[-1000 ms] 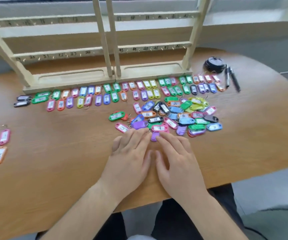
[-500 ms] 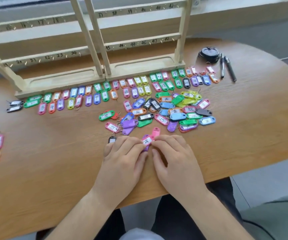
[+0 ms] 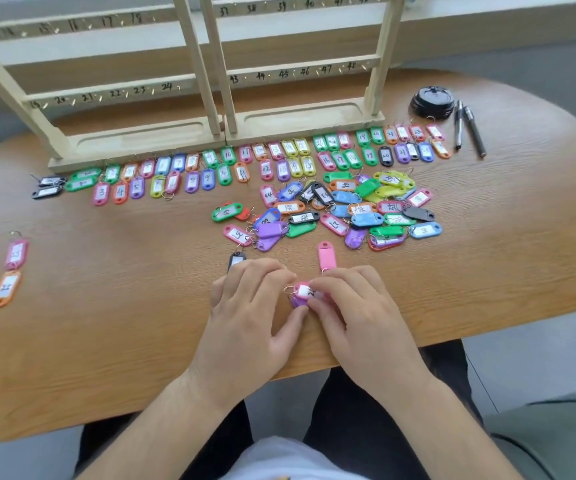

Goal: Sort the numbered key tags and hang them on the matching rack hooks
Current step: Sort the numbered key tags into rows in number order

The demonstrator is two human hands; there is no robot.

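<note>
Oval wooden table. Wooden key rack, upright at the far edge, with numbered rails. Sorted key tags, in two rows along the rack's base. Unsorted tag pile, nearer, right of centre. Left hand and right hand, side by side at the near edge, fingertips together pinching a pink labelled tag stacked on a purple tag. Black lid and two pens, far right. Blank-side pink tag, just beyond the right hand. Black tag, at the left fingertips. Pink tag and orange tag, apart at far left.
</note>
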